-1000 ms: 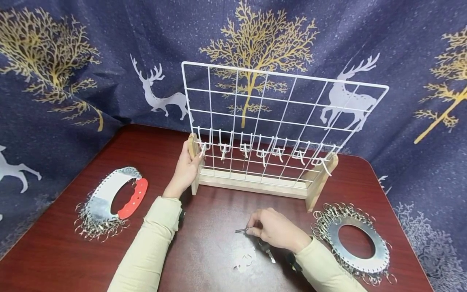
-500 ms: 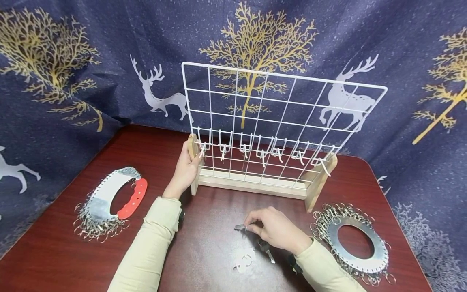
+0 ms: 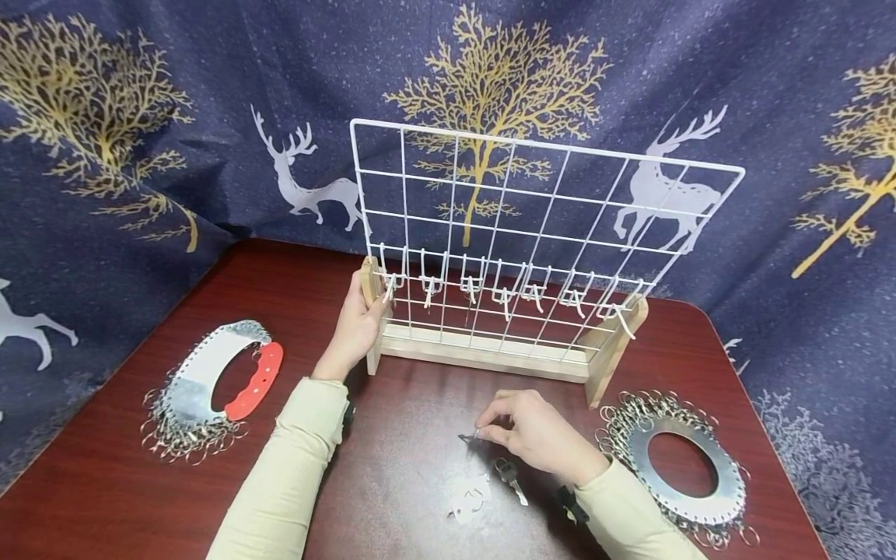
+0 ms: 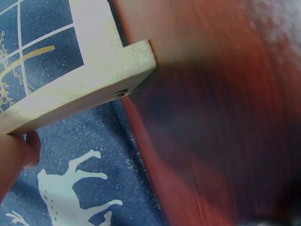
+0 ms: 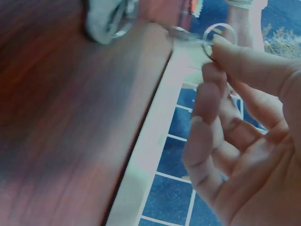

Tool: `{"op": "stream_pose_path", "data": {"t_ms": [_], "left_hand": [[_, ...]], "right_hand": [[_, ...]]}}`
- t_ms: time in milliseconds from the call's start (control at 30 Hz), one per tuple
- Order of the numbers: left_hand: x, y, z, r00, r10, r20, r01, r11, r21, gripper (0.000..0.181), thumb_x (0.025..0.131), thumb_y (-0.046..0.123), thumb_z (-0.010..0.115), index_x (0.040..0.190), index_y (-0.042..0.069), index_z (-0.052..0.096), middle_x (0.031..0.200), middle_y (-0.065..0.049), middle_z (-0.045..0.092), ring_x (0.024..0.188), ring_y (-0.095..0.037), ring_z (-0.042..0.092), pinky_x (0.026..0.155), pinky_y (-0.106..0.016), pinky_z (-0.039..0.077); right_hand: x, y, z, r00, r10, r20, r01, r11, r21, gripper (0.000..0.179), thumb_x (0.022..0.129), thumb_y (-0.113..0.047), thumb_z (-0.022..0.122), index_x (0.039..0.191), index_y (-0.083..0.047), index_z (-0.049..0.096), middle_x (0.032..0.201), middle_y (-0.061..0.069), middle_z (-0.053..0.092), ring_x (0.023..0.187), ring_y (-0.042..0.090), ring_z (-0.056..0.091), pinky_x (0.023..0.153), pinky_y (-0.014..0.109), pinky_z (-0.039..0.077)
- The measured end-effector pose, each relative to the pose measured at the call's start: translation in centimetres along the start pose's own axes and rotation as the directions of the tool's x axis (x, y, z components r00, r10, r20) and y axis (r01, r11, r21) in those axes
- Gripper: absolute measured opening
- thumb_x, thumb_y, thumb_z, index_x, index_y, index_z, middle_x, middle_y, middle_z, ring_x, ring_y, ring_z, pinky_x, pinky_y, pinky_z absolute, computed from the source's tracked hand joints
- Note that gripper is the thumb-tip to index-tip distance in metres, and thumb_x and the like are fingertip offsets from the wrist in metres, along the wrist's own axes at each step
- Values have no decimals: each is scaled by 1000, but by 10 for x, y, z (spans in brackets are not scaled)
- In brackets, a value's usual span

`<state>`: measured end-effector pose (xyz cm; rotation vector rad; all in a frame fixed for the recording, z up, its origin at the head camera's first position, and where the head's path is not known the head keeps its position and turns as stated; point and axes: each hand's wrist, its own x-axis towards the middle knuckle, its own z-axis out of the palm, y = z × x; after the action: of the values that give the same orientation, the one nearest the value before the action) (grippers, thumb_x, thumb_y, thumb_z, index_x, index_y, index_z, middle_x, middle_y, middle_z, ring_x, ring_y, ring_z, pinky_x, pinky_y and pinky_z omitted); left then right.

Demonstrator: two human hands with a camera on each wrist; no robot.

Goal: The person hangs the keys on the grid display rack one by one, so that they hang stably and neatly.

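Observation:
My left hand (image 3: 357, 325) grips the wooden left upright (image 3: 374, 356) of a stand that holds a white wire grid (image 3: 521, 187). In the left wrist view a fingertip (image 4: 31, 149) rests against that upright's side. Thumb and finger of my right hand (image 3: 535, 432) pinch a key ring (image 5: 222, 25) with a small key (image 5: 184, 35) hanging from it, blurred, low over the table. Below the right hand a loose key (image 3: 512, 480) lies on the dark red tabletop. Nearer me are a thin ring (image 3: 477, 498) and small bits, washed out by glare.
Several white hooks (image 3: 505, 298) stick out from the grid toward me. At left lies a metal hoop with a red handle (image 3: 257, 381), hung with rings. On the right sits a round metal plate (image 3: 633, 447) ringed with key rings. A patterned blue cloth (image 3: 315, 70) hangs behind.
My right hand has shifted slightly to the right, and the held key has turned, its tip now pointing down and left. The loose key shows more fully. The left hand stays put.

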<state>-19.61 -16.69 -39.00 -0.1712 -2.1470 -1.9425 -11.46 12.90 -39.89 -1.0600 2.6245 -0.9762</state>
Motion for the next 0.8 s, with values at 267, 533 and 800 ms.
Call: {"op": "stream_pose_path", "data": {"t_ms": [267, 533, 800], "left_hand": [[0, -2, -1, 1000, 5, 1, -5, 1000, 1, 48, 99, -3, 41, 144, 1, 26, 125, -27, 46, 111, -39, 52, 98, -54, 45], [-1, 2, 0, 1000, 8, -3, -8, 1000, 4, 44, 98, -5, 41, 140, 0, 29, 120, -22, 47, 102, -32, 55, 94, -54, 48], [0, 2, 0, 1000, -1, -1, 1, 1000, 18, 45, 98, -5, 41, 141, -1, 29, 120, -24, 47, 105, -37, 54, 95, -50, 49]], "right_hand": [[-1, -2, -10, 999, 39, -37, -35, 994, 107, 7, 85, -27, 74, 89, -22, 75, 84, -20, 66, 76, 3, 59, 75, 28, 53], [2, -7, -17, 972, 116, -206, -57, 961, 270, 8, 88, -29, 71, 95, -25, 73, 89, -14, 70, 71, 18, 64, 62, 28, 54], [8, -34, -30, 863, 144, -485, 66, 918, 391, 12, 85, -1, 72, 97, -1, 73, 95, 8, 73, 87, 19, 68, 79, 24, 54]]}}
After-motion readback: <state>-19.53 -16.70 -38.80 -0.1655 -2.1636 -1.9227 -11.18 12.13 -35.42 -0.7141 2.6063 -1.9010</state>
